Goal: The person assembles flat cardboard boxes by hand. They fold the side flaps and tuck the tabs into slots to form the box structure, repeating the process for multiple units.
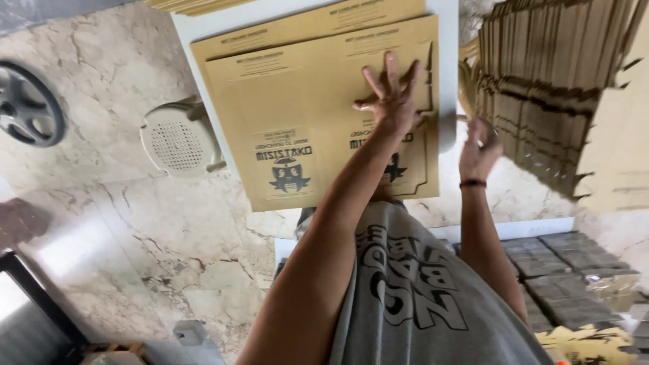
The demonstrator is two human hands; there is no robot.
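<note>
A flat brown cardboard box blank (297,101) with a black printed figure lies on a white table (446,81), on top of another such sheet. My left hand (392,101) rests flat on its right part with the fingers spread, holding nothing. My right hand (478,150), which has a dark band at the wrist, is just past the table's right edge. Its fingers curl around the edge of a cardboard sheet (466,101) at the near end of a big upright stack of cardboard blanks (541,94).
A beige plastic stool (179,138) stands on the marble floor (135,223) left of the table. A dark wheel (27,105) lies at far left. Bundles of grey flat packs (568,270) sit at lower right. More cardboard (615,162) leans at right.
</note>
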